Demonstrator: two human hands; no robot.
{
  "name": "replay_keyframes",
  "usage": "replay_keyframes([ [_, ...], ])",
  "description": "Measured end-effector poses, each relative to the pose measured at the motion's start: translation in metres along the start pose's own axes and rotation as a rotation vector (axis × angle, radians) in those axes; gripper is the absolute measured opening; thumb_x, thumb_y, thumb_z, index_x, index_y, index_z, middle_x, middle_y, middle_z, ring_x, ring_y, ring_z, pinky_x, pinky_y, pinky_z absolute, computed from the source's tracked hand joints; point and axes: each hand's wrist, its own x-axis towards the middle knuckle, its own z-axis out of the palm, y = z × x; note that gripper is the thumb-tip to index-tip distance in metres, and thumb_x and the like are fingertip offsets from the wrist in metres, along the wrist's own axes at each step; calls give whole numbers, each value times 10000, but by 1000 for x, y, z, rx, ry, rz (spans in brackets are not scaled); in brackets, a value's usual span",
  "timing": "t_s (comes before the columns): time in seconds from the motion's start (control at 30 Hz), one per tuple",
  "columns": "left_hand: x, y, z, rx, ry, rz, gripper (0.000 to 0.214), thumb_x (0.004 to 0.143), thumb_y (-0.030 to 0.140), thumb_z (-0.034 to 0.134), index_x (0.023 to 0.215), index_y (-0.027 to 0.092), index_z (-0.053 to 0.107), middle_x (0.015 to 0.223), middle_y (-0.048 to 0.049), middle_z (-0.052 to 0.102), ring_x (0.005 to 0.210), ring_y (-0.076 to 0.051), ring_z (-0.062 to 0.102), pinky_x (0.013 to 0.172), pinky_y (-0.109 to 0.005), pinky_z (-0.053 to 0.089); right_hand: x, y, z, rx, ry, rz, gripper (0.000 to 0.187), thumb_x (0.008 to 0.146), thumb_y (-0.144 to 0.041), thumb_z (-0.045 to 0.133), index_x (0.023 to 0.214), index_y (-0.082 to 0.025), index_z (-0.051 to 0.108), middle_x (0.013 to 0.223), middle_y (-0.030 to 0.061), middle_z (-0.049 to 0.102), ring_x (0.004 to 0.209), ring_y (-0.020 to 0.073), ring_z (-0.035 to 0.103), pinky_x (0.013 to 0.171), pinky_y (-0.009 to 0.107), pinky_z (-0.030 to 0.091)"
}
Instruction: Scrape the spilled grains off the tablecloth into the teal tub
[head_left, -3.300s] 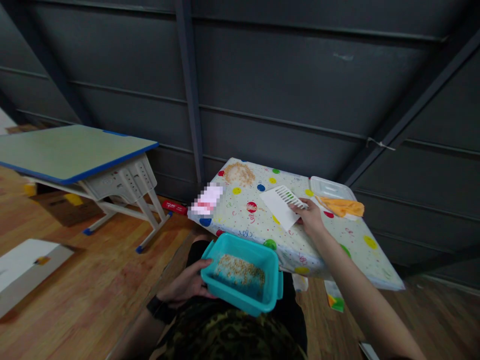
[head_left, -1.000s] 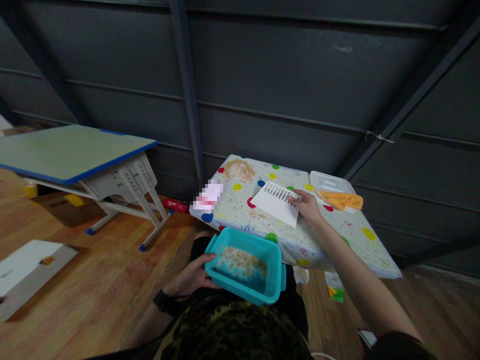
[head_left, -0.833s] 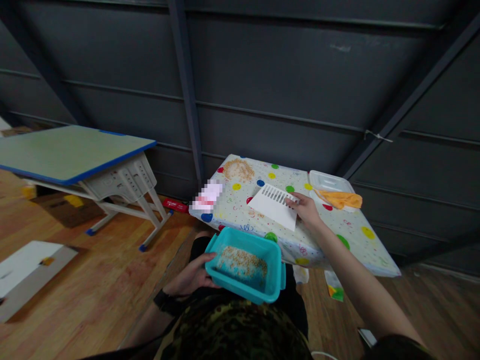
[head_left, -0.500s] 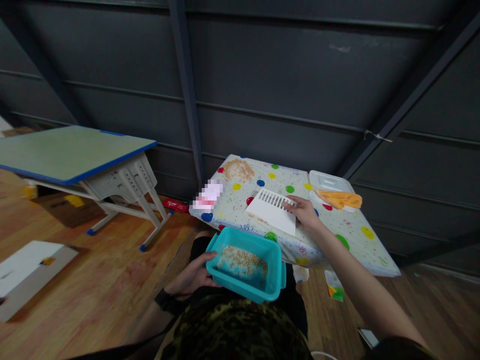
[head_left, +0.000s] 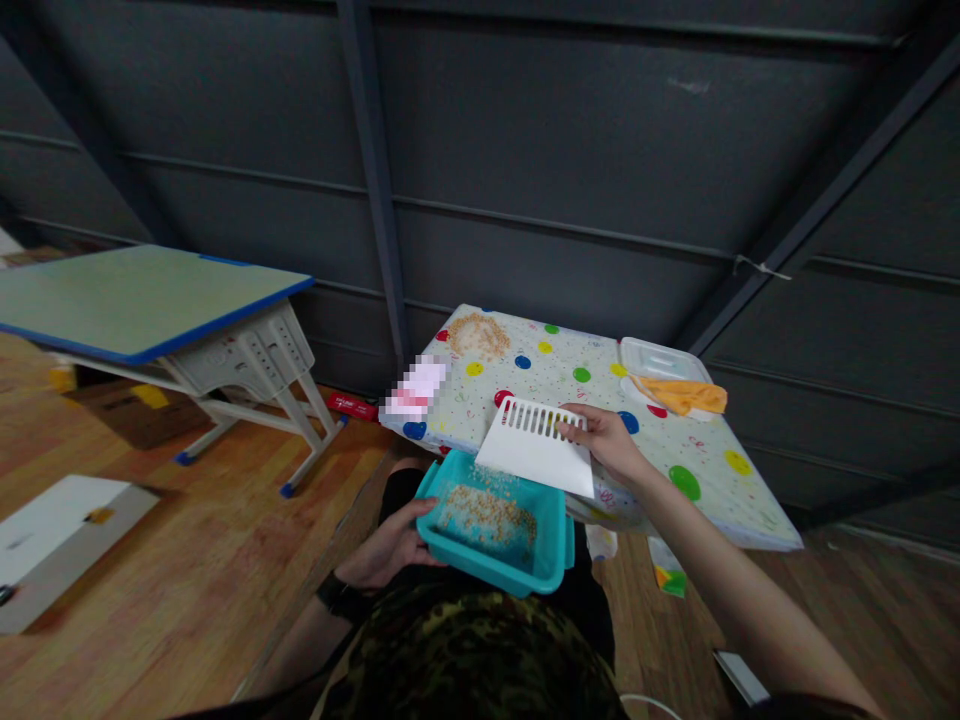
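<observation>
My left hand (head_left: 394,548) grips the left end of a teal plastic basin (head_left: 553,572), thumb over its rim, at the near edge of the table. Tan grains and white granules (head_left: 487,520) lie on the basin's floor. My right hand (head_left: 606,440) holds a white slotted scraper (head_left: 536,460) by its slotted end. The scraper's broad edge reaches over the basin's far rim, and white granules show just below it. A ring of tan grains around a white pile (head_left: 478,337) lies on the table's far left corner.
A balloon-patterned cloth covers the table (head_left: 559,355). An orange cloth (head_left: 681,395) lies by a clear plastic lid or tray (head_left: 660,358) at the back right. A green-topped desk (head_left: 150,300) stands to the left, with a white box (head_left: 71,550) on the floor. A dark panelled wall (head_left: 555,130) rises behind.
My right hand has drawn the scraper toward me, from the tabletop to over the basin's far rim. Grains and white granules have gone into the basin. My left hand keeps its hold.
</observation>
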Motion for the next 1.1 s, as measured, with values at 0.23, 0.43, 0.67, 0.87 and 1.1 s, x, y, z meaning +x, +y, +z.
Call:
replay_keyframes([
  [0.23, -1, 0, 0, 27, -8, 5, 519, 933, 376, 519, 1378, 111, 494, 1192, -150, 728, 1027, -290, 699, 854, -454, 582, 10, -12, -5, 13, 69, -82, 428, 697, -439, 791, 1034, -185, 723, 918, 47, 720, 758, 175, 616, 669, 291, 478],
  [0.43, -2, 2, -2, 18, -25, -5, 563, 934, 380, 510, 1430, 123, 441, 1206, -147, 725, 1005, -284, 711, 848, -444, 581, 52, -1, -16, 41, 356, -25, 552, 598, -505, 808, 1017, -158, 713, 829, 49, 710, 665, 181, 612, 571, 288, 474],
  [0.67, -7, 7, -8, 7, -42, -19, 590, 929, 400, 514, 1428, 92, 445, 1188, -172, 730, 992, -290, 720, 829, -419, 582, 72, 25, -8, -1, 350, 106, 652, 552, -526, 811, 1068, -144, 696, 734, 31, 686, 547, 163, 570, 459, 264, 414],
  [0.87, -10, 10, -12, 40, -42, 14, 547, 941, 389, 501, 1413, 116, 457, 1238, -157, 709, 1037, -294, 704, 884, -455, 563, 62, 16, 7, -20, 200, 68, 585, 604, -516, 801, 1046, -144, 704, 740, 40, 693, 571, 171, 582, 469, 267, 417],
  [1.1, -12, 12, -9, 54, -34, 21, 545, 942, 382, 497, 1412, 110, 461, 1226, -161, 713, 1055, -289, 696, 872, -440, 571, 32, 2, 20, 65, 48, 95, 492, 630, -491, 812, 981, -161, 715, 770, 54, 706, 604, 176, 593, 500, 282, 433],
])
